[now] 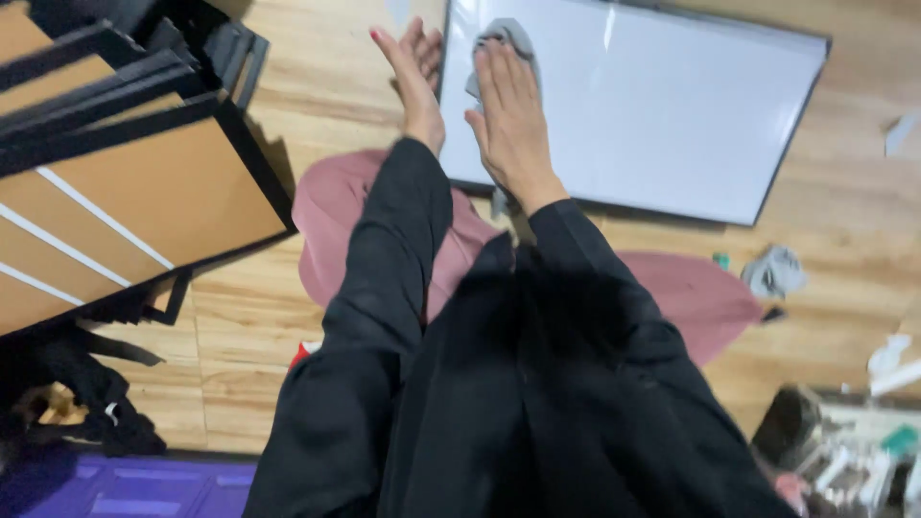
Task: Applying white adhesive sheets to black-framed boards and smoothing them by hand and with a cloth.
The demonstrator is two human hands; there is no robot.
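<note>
This looks like a room in a home, lived in and a little untidy. The floor (317, 86) is pale wood-look planks, with scraps and a crumpled grey rag (775, 270) lying on it to the right. A whiteboard (662, 105) lies flat on the floor at the far side. On the left stands a dark-framed shelf with brown boards (144, 182); near it a dark heap, perhaps clothes (86, 393). A purple mat (144, 489) edges the near left corner.
</note>
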